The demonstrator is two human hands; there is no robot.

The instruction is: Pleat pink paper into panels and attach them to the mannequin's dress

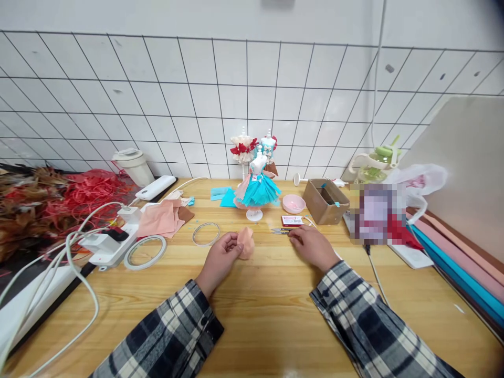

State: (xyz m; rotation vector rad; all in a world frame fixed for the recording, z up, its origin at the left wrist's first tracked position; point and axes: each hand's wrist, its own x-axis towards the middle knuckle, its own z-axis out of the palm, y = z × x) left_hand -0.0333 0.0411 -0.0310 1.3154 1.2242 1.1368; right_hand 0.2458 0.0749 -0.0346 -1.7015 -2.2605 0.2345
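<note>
Peach paper [247,244] is standing out from the fingertips of the left hand [221,258], just above the middle of the wooden table [252,315] or touching it; I cannot tell which. The left thumb and fingers are closing on its left edge and gripping it, while the rest of the piece is spreading to the right.

The right hand [313,245] is resting on the table, its fingers curling at the handle end of a small pair of scissors [281,231]. These are lying with their blades pointing left, toward the paper; I cannot tell whether the fingers are gripping the handles or only touching them. Just behind the scissors, a small red and white box [292,221] is lying flat, and a pink bowl [293,203] is sitting farther back, near an open cardboard box [326,205].

Beyond the paper, a small dress stand [258,184] is standing upright, wearing a bright blue skirt, with two more stands partly hiding behind it. Blue sheets [222,196] are lying to its left. A thin ring [193,236] is lying near the left hand, and a larger white roll of tape [129,258] is lying farther left, beside a pile of peach sheets [159,218].
</note>
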